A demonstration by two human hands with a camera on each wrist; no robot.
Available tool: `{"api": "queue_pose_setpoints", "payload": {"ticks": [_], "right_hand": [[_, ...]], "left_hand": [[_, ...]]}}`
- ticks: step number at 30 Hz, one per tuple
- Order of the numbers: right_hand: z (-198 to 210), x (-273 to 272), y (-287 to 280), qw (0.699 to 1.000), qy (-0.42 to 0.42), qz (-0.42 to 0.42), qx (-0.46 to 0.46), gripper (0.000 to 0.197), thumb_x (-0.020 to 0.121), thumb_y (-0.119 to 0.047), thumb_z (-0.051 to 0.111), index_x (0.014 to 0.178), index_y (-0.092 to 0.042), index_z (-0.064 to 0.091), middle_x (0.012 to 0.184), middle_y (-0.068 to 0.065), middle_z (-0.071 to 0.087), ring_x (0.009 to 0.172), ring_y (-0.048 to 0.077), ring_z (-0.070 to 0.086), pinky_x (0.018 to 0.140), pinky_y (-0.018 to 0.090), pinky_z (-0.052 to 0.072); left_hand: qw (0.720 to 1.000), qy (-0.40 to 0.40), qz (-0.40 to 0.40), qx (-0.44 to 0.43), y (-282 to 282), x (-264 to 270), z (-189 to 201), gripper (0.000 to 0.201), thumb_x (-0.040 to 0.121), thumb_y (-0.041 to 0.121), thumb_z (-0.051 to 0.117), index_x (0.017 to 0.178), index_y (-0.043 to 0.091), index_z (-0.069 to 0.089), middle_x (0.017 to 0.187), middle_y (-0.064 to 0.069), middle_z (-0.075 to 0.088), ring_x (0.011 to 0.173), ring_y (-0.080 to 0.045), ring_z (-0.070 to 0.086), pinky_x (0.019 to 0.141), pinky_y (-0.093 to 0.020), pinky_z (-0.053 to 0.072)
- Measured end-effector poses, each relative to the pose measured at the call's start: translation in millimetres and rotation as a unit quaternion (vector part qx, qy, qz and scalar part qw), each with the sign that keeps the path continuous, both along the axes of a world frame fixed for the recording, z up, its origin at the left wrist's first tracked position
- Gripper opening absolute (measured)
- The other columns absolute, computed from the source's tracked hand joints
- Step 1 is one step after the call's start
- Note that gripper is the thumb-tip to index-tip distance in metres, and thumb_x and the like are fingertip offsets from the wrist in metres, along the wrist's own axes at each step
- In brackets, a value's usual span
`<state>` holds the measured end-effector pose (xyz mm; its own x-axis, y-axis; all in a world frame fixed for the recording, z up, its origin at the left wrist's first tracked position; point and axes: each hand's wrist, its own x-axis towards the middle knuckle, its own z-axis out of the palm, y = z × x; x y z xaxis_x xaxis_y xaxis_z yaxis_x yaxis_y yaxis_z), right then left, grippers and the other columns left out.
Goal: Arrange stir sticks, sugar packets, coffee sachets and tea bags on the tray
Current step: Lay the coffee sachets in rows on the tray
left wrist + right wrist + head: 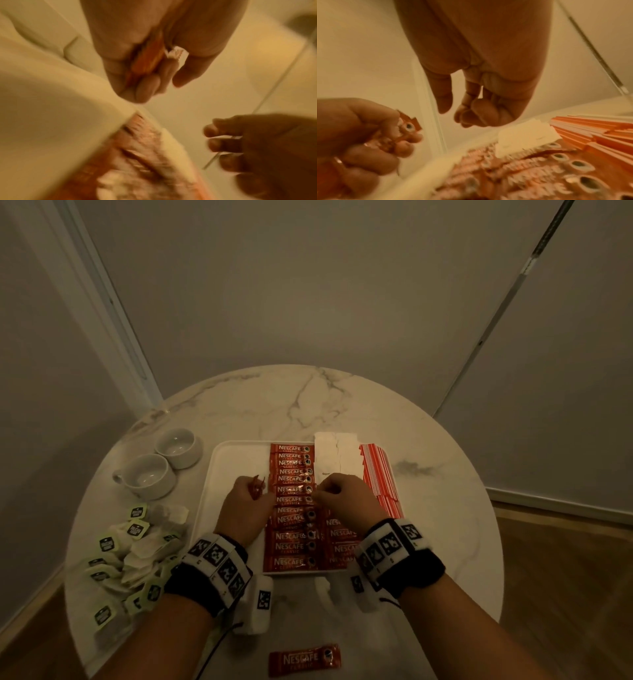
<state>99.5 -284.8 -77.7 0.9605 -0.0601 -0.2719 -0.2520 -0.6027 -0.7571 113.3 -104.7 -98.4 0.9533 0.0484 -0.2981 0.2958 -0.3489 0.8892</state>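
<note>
A white tray (236, 460) on the round marble table holds a column of red coffee sachets (291, 508), white sugar packets (337, 457) and red-and-white stir sticks (380, 477). My left hand (245, 501) hovers over the tray's bare left part and grips a small bunch of red sachets (256, 487), seen as an orange bundle (149, 59) in its fist. My right hand (337, 494) is at the right edge of the sachet column with fingers curled. In the right wrist view the right hand (471, 108) has nothing between its fingers. A heap of tea bags (130, 556) lies left of the tray.
Two white cups (147, 479) stand at the tray's back left. One loose sachet (305, 659) lies near the table's front edge. More sachets (342, 539) lie under my right wrist. Walls close in behind the table.
</note>
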Motion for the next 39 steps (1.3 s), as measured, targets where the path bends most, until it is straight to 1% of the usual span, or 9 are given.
{"api": "queue_pose_setpoints", "payload": {"ticks": [4,8,10,12,17,23,27,32,39], "right_hand": [[32,-26,1,0.988,0.023,0.023,0.154,0.016,0.090,-0.035,0.061,0.098,-0.023,0.067,0.093,-0.005,0.070,0.081,0.007,0.063,0.070,0.023,0.047],[41,-43,1,0.976,0.005,0.028,0.215,0.008,0.088,-0.025,0.066,0.092,-0.019,0.067,0.087,-0.003,0.068,0.068,0.000,0.063,0.063,0.018,0.046],[39,-46,-3,0.963,-0.007,-0.001,0.271,0.005,0.087,-0.017,0.067,0.083,-0.016,0.065,0.087,0.005,0.069,0.073,0.012,0.067,0.065,0.023,0.052],[36,-46,-8,0.946,-0.007,-0.024,0.323,0.008,0.086,-0.013,0.067,0.080,-0.014,0.063,0.091,0.014,0.070,0.077,0.022,0.068,0.066,0.030,0.055],[35,-49,-21,0.950,0.004,-0.042,0.310,0.010,0.085,-0.006,0.066,0.092,-0.008,0.059,0.073,0.000,0.064,0.055,0.009,0.058,0.048,0.023,0.043],[41,-52,-34,0.950,-0.019,-0.019,0.310,0.004,0.086,-0.003,0.065,0.087,-0.007,0.065,0.066,0.002,0.064,0.054,0.015,0.053,0.051,0.027,0.044],[33,-53,-27,0.973,-0.014,-0.012,0.229,0.009,0.087,-0.005,0.065,0.085,-0.013,0.067,0.068,-0.003,0.066,0.058,0.010,0.058,0.056,0.024,0.049],[2,-43,-9,0.997,0.022,0.036,0.063,0.014,0.089,-0.011,0.063,0.087,-0.024,0.063,0.095,-0.006,0.066,0.088,0.007,0.063,0.081,0.023,0.054],[-24,-24,12,0.998,0.025,0.030,-0.055,0.013,0.091,-0.008,0.058,0.097,-0.016,0.066,0.102,-0.002,0.064,0.095,0.013,0.060,0.085,0.027,0.052]], "left_hand": [[0.925,0.115,-0.083,-0.352,-8,-16,27,0.047,0.085,-0.005,0.038,0.128,0.012,0.044,0.081,-0.013,0.060,0.054,-0.017,0.052,0.050,-0.029,0.046],[0.887,0.139,-0.177,-0.403,-14,-26,31,0.061,0.082,-0.004,0.052,0.132,0.031,0.044,0.119,-0.018,0.064,0.085,-0.032,0.068,0.072,-0.045,0.055],[0.879,0.156,-0.196,-0.405,-13,-29,31,0.058,0.083,0.003,0.059,0.134,0.025,0.044,0.122,-0.021,0.062,0.093,-0.036,0.067,0.075,-0.048,0.055],[0.890,0.159,-0.203,-0.377,-13,-31,34,0.044,0.086,0.010,0.060,0.129,0.013,0.050,0.115,-0.022,0.065,0.091,-0.035,0.068,0.070,-0.044,0.056],[0.956,0.066,-0.203,-0.199,-14,-32,38,0.015,0.090,0.016,0.059,0.103,0.009,0.064,0.077,-0.007,0.072,0.056,-0.016,0.061,0.050,-0.024,0.050],[0.965,0.014,-0.219,-0.143,-14,-29,41,0.008,0.081,0.015,0.070,0.085,0.008,0.067,0.062,0.000,0.067,0.050,-0.009,0.058,0.054,-0.022,0.049],[0.972,0.022,-0.194,-0.128,-2,-26,32,0.007,0.082,0.015,0.070,0.085,0.009,0.068,0.065,-0.006,0.068,0.044,-0.012,0.049,0.044,-0.020,0.042],[0.987,0.060,-0.140,-0.051,12,-25,1,0.006,0.086,0.008,0.065,0.091,0.004,0.064,0.061,-0.008,0.062,0.039,-0.012,0.043,0.041,-0.022,0.035],[0.992,0.018,-0.088,0.091,14,-21,-30,0.005,0.083,0.017,0.069,0.083,0.013,0.065,0.082,-0.002,0.067,0.071,-0.014,0.061,0.063,-0.027,0.047]]}}
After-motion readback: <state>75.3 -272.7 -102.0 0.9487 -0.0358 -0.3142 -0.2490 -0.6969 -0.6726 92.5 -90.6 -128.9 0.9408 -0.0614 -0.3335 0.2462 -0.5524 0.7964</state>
